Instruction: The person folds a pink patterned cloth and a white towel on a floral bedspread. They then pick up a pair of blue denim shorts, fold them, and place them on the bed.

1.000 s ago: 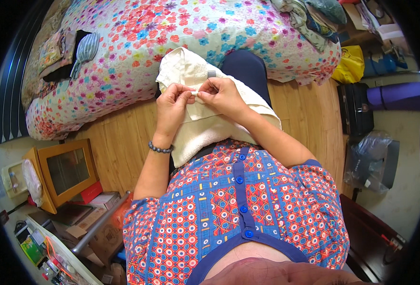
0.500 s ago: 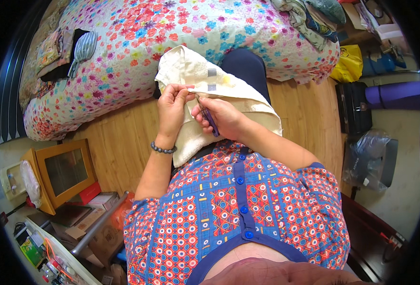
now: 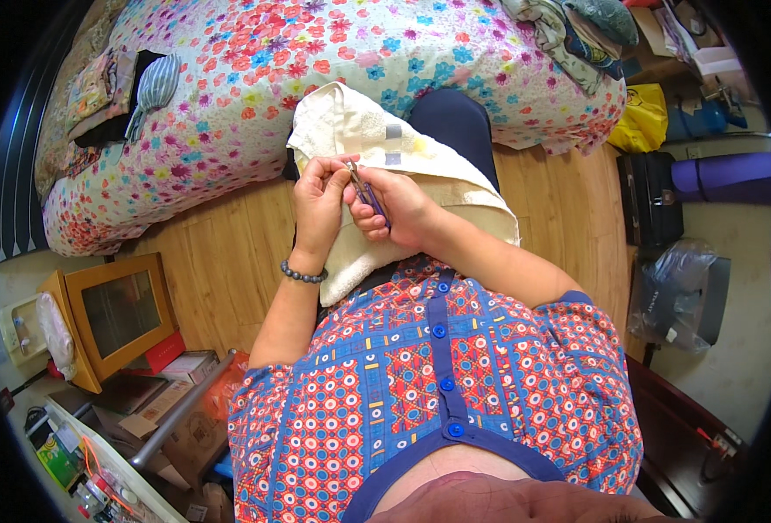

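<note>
Your left hand: thumb and index pinched together at the tips, other fingers curled; whatever sits in the pinch is too small to make out. Your right hand is wrapped around purple-handled pliers, the metal nose at your left fingertips. Fingers cover much of the handles; cannot tell whether the nose touches anything. Both hands are above a cream terry towel draped over your legs. Two small grey squares lie on it, just beyond the pliers; kind unclear.

Containers: white tray at lower left, cut off by the dark rim, holds a green pack and jumbled small items. Yellow bag, contents hidden. Wooden cabinet, dark door, interior unreadable.
</note>
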Tool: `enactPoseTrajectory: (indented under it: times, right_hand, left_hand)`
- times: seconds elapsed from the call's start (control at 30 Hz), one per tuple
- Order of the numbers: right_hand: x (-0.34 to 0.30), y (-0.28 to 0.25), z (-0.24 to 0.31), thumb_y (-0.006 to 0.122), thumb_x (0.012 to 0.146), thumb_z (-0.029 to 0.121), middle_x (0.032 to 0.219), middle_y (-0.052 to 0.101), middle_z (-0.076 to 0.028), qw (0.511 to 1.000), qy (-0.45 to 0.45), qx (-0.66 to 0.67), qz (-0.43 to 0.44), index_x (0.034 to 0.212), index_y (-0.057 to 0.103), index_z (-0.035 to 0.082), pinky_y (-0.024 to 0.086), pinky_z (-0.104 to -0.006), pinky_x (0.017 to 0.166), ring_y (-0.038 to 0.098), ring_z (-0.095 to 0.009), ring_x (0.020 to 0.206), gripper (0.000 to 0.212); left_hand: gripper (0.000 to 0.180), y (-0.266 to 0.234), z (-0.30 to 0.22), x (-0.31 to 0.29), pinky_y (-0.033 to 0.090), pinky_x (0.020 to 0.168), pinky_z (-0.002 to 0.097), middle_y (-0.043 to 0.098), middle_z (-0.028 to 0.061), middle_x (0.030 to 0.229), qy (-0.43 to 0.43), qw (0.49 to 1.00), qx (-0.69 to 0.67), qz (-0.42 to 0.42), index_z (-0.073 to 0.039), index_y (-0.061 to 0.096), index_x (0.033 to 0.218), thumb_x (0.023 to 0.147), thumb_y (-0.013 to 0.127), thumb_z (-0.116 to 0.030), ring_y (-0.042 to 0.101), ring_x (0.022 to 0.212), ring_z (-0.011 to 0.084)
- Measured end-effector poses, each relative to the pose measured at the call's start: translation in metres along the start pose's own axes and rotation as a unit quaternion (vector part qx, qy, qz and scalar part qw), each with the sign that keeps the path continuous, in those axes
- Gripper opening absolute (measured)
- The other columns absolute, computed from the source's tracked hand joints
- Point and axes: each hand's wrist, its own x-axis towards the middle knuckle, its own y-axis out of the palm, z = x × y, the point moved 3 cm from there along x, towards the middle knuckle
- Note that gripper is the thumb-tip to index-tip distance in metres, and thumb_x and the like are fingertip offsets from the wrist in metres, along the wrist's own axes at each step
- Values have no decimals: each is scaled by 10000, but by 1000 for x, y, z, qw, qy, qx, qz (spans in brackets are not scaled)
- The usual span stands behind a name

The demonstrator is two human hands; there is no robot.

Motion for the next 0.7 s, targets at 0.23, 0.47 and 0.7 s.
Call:
enactPoseTrajectory:
  times: [0.23,0.47,0.7]
  right_hand:
    - [5,0,-2,416,949,377,541,358,45,999,-41,-9,-5,763,446,133,203,-224,350,276,-64,385,308]
    - [2,-2,2,428,979,335,558,391,35,996,-63,-43,36,821,495,92,253,-243,362,316,-86,401,298]
    - [-32,7,47,662,791,135,737,594,-164,532,-448,-675,-245,862,563,20,462,-427,605,612,-344,699,168]
  left_hand:
    - [40,0,1,0,467,611,196,625,152,1074,8,1000,-4,17,-2,519,891,907,514,35,521,619,47]
    - [39,-2,1,0,472,645,214,619,158,1058,-6,999,-43,18,3,518,883,911,509,29,532,622,65]
    - [80,-13,-6,8,522,803,267,625,145,1046,-70,996,-49,16,4,554,961,929,548,-69,614,907,156]
